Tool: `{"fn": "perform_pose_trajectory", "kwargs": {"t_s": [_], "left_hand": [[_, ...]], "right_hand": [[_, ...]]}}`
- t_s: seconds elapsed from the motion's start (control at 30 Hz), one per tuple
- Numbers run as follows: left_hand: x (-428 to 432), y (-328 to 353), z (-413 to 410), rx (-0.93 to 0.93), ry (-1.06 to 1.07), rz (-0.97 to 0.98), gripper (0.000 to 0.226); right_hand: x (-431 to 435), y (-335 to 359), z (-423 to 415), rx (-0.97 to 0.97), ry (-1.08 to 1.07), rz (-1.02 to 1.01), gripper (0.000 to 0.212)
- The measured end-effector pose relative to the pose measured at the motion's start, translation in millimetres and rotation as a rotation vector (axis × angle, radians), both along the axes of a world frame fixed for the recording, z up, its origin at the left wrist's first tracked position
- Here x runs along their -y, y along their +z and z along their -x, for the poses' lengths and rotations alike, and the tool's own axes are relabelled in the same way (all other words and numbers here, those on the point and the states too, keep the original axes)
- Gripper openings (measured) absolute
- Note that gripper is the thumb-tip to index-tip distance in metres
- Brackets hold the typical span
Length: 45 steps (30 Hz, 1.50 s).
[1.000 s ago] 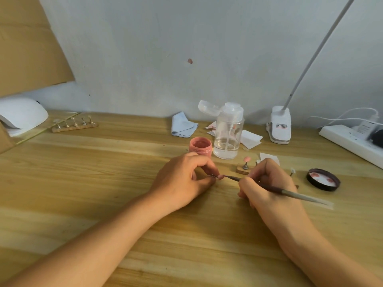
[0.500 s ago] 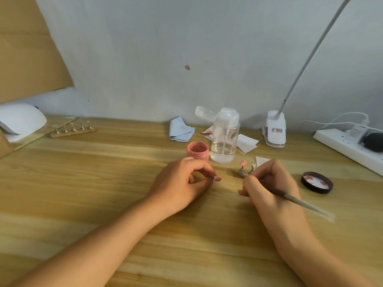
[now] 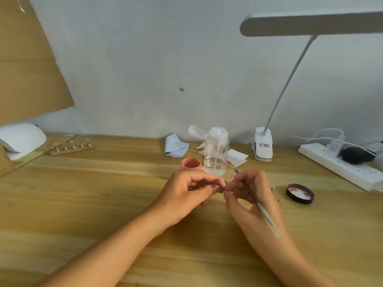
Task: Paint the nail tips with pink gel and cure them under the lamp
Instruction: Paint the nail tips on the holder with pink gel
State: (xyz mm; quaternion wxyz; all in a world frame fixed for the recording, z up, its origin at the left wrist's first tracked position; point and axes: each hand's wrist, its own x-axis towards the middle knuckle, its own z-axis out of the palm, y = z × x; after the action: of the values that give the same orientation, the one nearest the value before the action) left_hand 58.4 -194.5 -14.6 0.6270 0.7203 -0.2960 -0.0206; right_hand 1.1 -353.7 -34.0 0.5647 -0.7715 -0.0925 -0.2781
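My left hand (image 3: 186,193) is curled at the middle of the table and pinches a small nail tip holder between thumb and forefinger; the tip itself is mostly hidden by the fingers. My right hand (image 3: 250,195) sits just to its right and holds a thin gel brush (image 3: 257,200), bristle end pointing up and back. The fingertips of both hands nearly meet. An open pink gel pot (image 3: 191,164) stands just behind my left hand. The white curing lamp (image 3: 20,139) is at the far left edge.
A wooden strip with several nail stands (image 3: 72,147) lies near the curing lamp. A clear pump bottle (image 3: 215,154), blue cloth (image 3: 176,146), paper pads (image 3: 236,157), desk lamp clamp (image 3: 262,146), power strip (image 3: 339,165) and black lid (image 3: 300,193) crowd the back and right.
The brush tip has lifted off the nail tip and swung upward. My right hand moved left until its fingers came close to my left hand. The camera tilted up.
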Motion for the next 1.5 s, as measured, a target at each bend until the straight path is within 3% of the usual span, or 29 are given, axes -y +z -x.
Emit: {"fn": "perform_pose_trajectory", "kwargs": {"t_s": [0.17,0.43,0.57,0.67,0.73,0.83,1.03,1.33,1.5], "left_hand": [[2.5,6.6,3.5,-0.066,-0.005,-0.026,0.018],[-0.8,26.7,4.3,-0.122,-0.045,-0.205,0.021],[7.6,21.8,4.3,-0.127,0.033,-0.25,0.015],[17.8,3.4,0.9,-0.021,0.203,-0.465,0.022],[27.2,-5.9,-2.9,0.119,0.25,-0.643,0.04],[41.9,-8.7,-12.1,0.194,0.292,-0.706,0.055],[50.3,-20.3,-18.3,0.201,0.35,-0.564,0.047],[49.9,-26.5,-17.5,0.24,0.358,-0.518,0.047],[49.8,-28.1,-17.1,0.253,0.374,-0.517,0.047]], "right_hand": [[1.7,5.7,-0.5,0.113,-0.044,0.042,0.045],[8.6,18.4,3.1,0.098,-0.05,0.174,0.047],[22.1,29.5,2.2,0.13,-0.039,0.012,0.039],[49.1,34.5,-3.4,0.116,-0.148,-0.106,0.038],[65.3,30.2,-8.0,0.07,-0.226,-0.03,0.04],[75.0,16.1,-16.0,0.017,-0.273,0.143,0.043],[83.1,3.6,-24.3,0.095,-0.258,0.521,0.047],[86.1,4.6,-14.7,0.024,-0.211,0.625,0.041],[88.6,8.0,-2.9,0.014,-0.295,0.704,0.042]]}}
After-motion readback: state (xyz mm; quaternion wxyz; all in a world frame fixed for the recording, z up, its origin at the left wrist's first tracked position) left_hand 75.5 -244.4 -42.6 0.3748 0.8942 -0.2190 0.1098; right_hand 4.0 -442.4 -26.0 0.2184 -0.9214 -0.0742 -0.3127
